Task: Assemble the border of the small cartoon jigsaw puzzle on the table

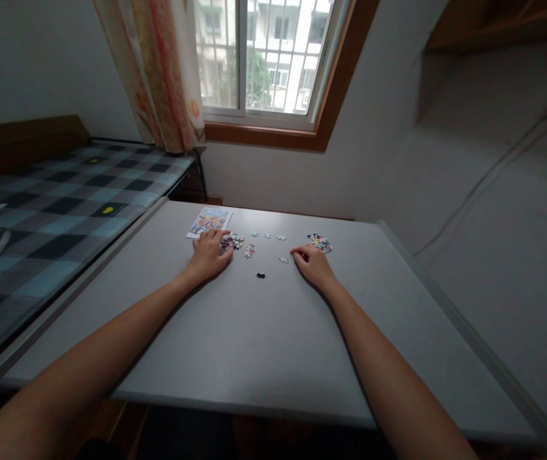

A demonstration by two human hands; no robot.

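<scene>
Both my arms reach across a grey table (264, 338). My left hand (209, 254) lies palm down with its fingers curled, fingertips touching a small cluster of jigsaw pieces (232, 241). My right hand (312, 263) rests on the table with fingers bent inward, close to a colourful pile of pieces (320, 243); whether it pinches a piece is unclear. Loose pieces (268, 236) lie between the hands, one small group (249, 251) and a dark piece (261, 275) nearer me. A printed picture card (209, 221) lies just beyond my left hand.
A bed with a checked black and blue cover (57, 204) stands along the table's left side. A window (264, 57) with a patterned curtain (158, 70) is behind the table. A white wall (503, 191) with a cable runs along the right.
</scene>
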